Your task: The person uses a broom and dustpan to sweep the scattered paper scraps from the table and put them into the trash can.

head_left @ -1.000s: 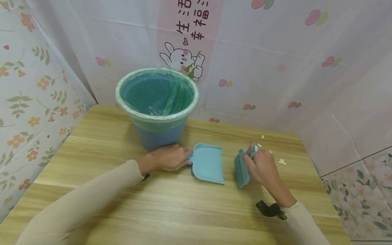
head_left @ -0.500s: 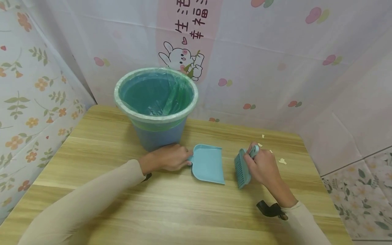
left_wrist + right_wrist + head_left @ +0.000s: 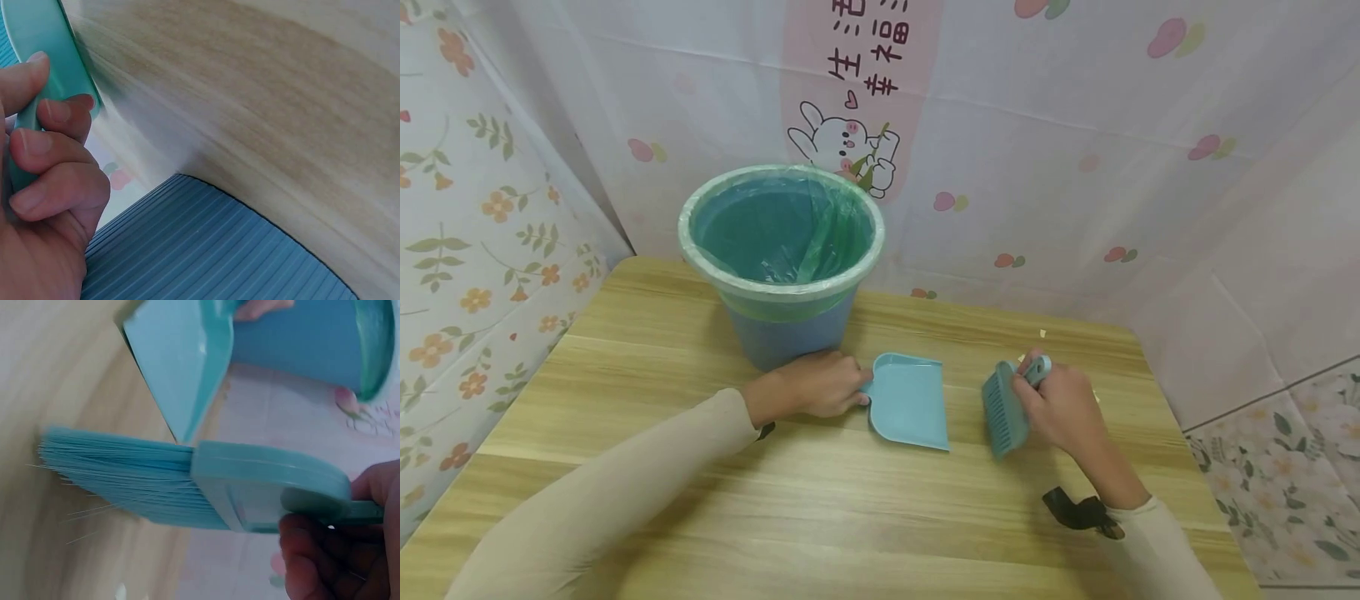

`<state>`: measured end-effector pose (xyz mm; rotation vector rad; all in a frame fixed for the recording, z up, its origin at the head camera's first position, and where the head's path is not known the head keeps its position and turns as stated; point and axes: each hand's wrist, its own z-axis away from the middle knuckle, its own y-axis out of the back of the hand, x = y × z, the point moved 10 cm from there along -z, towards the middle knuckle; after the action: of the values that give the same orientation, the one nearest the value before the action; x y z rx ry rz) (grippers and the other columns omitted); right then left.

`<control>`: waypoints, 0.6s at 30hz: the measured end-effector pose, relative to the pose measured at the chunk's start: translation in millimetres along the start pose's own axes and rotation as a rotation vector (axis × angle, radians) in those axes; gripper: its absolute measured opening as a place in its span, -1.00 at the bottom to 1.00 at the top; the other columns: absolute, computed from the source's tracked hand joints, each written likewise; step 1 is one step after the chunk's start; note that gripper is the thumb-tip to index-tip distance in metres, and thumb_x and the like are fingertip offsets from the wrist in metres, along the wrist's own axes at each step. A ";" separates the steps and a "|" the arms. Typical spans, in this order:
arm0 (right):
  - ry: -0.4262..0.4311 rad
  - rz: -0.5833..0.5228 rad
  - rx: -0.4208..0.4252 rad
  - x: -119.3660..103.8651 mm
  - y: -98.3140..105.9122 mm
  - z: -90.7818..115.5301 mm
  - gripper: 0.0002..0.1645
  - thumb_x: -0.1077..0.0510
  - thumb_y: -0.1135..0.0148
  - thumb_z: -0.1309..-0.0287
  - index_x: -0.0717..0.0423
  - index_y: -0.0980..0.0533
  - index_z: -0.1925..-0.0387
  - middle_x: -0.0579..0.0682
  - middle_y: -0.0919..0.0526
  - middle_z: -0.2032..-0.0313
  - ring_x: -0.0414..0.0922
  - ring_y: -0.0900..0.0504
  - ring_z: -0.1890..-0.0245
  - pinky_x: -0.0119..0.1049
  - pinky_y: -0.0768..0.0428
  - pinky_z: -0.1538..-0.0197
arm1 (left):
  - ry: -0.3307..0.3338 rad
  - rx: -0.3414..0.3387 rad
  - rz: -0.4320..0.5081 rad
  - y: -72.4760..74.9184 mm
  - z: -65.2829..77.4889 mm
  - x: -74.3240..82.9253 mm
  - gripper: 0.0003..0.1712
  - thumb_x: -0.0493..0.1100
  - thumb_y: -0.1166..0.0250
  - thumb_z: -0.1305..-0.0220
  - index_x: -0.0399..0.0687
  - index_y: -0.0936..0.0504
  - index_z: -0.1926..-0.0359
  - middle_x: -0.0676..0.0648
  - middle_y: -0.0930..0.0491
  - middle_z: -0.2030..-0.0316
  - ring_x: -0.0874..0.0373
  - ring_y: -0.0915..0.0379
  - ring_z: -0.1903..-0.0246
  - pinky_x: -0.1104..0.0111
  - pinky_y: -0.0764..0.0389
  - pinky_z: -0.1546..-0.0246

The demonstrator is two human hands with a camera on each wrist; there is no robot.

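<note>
My left hand (image 3: 820,385) grips the short handle of a light blue dustpan (image 3: 910,402), which lies on the table with its wide edge toward the right. The left wrist view shows the fingers curled round that handle (image 3: 25,150). To the right of the pan, my right hand (image 3: 1062,410) holds a blue-green hand brush (image 3: 1006,408) by its handle. Its long bristles (image 3: 125,478) point down to the tabletop in the right wrist view, a short way from the pan's edge. Small pale scraps (image 3: 1042,333) lie around the right hand, some hidden behind it.
Just behind the left hand stands a blue bin (image 3: 790,337) with a clear green liner over its rim. The ribbed bin wall (image 3: 212,244) fills the lower left wrist view. A printed curtain (image 3: 1037,167) hangs at the wooden table's (image 3: 820,517) back edge.
My right hand and the brush have shifted slightly to the right, over the area of the scraps, covering some of them. The left hand and dustpan have stayed in place.
</note>
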<state>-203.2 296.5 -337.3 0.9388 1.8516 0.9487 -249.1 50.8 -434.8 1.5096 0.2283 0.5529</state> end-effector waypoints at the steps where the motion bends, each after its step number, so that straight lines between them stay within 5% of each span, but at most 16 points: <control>1: -0.008 0.007 -0.004 3.5 3.8 0.3 -0.86 0.27 -0.15 -0.46 0.18 -0.54 0.30 -0.23 -0.38 0.67 -0.26 -0.32 0.65 -0.30 -0.31 0.54 | 0.000 -0.003 -0.002 -0.3 0.0 0.0 -0.72 -0.02 -0.30 -0.65 -0.18 -0.66 0.07 -0.10 -0.67 0.34 -0.05 -0.75 0.28 0.12 -0.73 0.19; 6: -0.036 0.047 -0.004 27.0 25.6 0.7 -0.87 0.25 -0.24 -0.49 0.29 -0.59 0.19 -0.22 -0.28 0.69 -0.28 -0.16 0.71 -0.31 -0.18 0.59 | -0.008 0.001 -0.020 1.6 0.1 2.7 -0.71 -0.03 -0.31 -0.64 -0.20 -0.67 0.06 -0.12 -0.68 0.33 -0.07 -0.76 0.26 0.11 -0.74 0.17; 13: 0.004 0.167 0.044 54.8 50.6 -9.8 -0.87 0.31 -0.39 -0.38 0.33 -0.60 0.19 0.08 -0.66 0.57 -0.17 -0.43 0.69 -0.20 -0.33 0.62 | 0.000 -0.008 -0.018 -0.1 2.2 1.7 -0.70 -0.02 -0.29 -0.66 -0.21 -0.66 0.03 -0.13 -0.68 0.31 -0.08 -0.75 0.25 0.10 -0.73 0.15; 18: 0.012 0.258 0.071 73.0 58.2 -12.1 -0.85 0.32 -0.44 -0.33 0.30 -0.60 0.18 0.15 -0.67 0.55 -0.15 -0.33 0.69 -0.12 -0.29 0.60 | 0.010 -0.027 -0.011 -0.8 1.1 0.2 -0.69 -0.01 -0.28 -0.67 -0.21 -0.65 0.00 -0.13 -0.69 0.29 -0.07 -0.75 0.23 0.11 -0.73 0.14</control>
<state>-227.6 382.0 -306.5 1.2394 1.8132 1.0489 -248.2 49.9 -435.5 1.4791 0.2360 0.5523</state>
